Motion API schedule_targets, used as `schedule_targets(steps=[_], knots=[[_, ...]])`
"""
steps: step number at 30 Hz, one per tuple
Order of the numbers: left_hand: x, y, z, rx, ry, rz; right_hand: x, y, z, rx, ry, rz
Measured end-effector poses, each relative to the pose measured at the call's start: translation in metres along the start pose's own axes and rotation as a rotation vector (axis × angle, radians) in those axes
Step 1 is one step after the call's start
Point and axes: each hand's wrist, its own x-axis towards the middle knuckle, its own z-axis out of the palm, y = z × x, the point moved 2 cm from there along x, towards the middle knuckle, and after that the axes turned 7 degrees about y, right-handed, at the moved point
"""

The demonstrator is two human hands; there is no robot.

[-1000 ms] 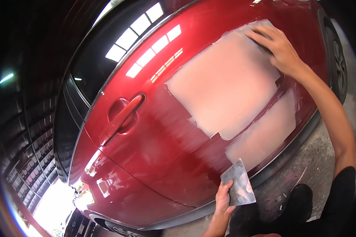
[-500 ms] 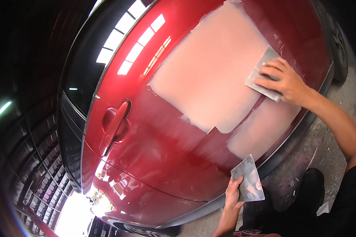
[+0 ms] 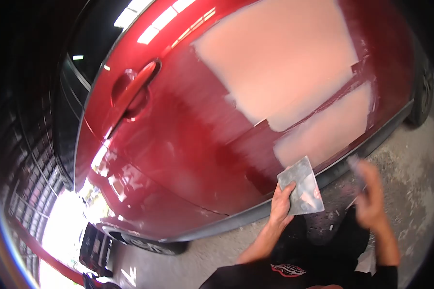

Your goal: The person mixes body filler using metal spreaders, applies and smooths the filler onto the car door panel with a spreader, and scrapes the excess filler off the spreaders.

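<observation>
My left hand [image 3: 279,206] grips a square grey metal-looking spreader plate [image 3: 301,185] by its left edge, thumb on its face. It is in front of the lower edge of a red car door [image 3: 178,149]. To the right, my right hand [image 3: 372,195] is smeared by motion, off the car and above the floor. A grey filler spreader [image 3: 356,167], blurred and seen nearly edge-on, is in its fingers. Smooth pinkish filler covers a large patch [image 3: 279,62] on the door and a smaller patch [image 3: 328,123] below, with a dark red crease between them.
The door handle [image 3: 132,98] is at left. A dark sill [image 3: 255,212] runs along the car's bottom above the concrete floor [image 3: 405,168]. One wheel [image 3: 427,91] shows at right. Another dark vehicle [image 3: 95,248] stands by the bright opening at lower left.
My right hand has come off the filler patch and moved down with its spreader, towards my left hand. The left hand still holds its plate. The view has shifted, with the car higher.
</observation>
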Motion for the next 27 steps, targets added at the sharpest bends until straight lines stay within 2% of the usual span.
schedule_targets(steps=[2,4,5,8,9,10,11,14,15,19,21,22,24,26,27], knots=[[0.004,-0.001,0.004,-0.003,0.022,0.0,-0.027,-0.017,0.031,-0.042,-0.239,-0.381],[0.005,0.001,0.009,0.14,-0.045,0.063,-0.034,-0.007,0.046,-0.16,-0.272,-0.397],[0.003,0.003,0.014,0.111,-0.059,0.116,-0.039,-0.005,0.048,-0.283,-0.275,-0.415],[-0.001,0.04,0.016,0.156,-0.035,0.149,-0.018,-0.002,0.033,-0.444,-0.319,-0.361],[-0.004,0.05,0.017,0.093,-0.039,0.218,-0.013,0.001,0.03,-0.432,-0.345,-0.346],[-0.007,0.057,0.016,0.041,-0.041,0.285,-0.009,0.003,0.028,-0.505,-0.294,-0.328],[-0.006,0.06,0.013,0.124,-0.067,0.361,-0.004,0.004,0.025,-0.581,-0.24,-0.319],[-0.001,0.058,-0.001,0.294,-0.088,0.407,0.021,-0.029,0.027,-0.477,-0.14,-0.362],[-0.003,0.058,0.0,0.326,-0.145,0.485,0.024,-0.034,0.031,-0.484,-0.161,-0.394],[-0.015,0.055,0.004,0.394,-0.134,0.533,0.02,-0.037,0.048,-0.52,-0.319,-0.486],[-0.026,0.056,0.01,0.572,-0.099,0.677,0.01,-0.032,0.058,-0.487,-0.329,-0.455],[-0.027,0.054,0.008,0.577,-0.117,0.693,0.004,-0.029,0.064,-0.458,-0.332,-0.427],[-0.021,0.052,-0.003,0.491,0.011,0.759,-0.009,-0.024,0.067,-0.412,-0.403,-0.4],[-0.02,0.063,-0.014,0.197,0.126,0.784,-0.011,-0.014,0.068,-0.426,-0.504,-0.356],[-0.023,0.07,-0.027,0.194,0.131,0.82,-0.009,-0.007,0.07,-0.423,-0.483,-0.354]])
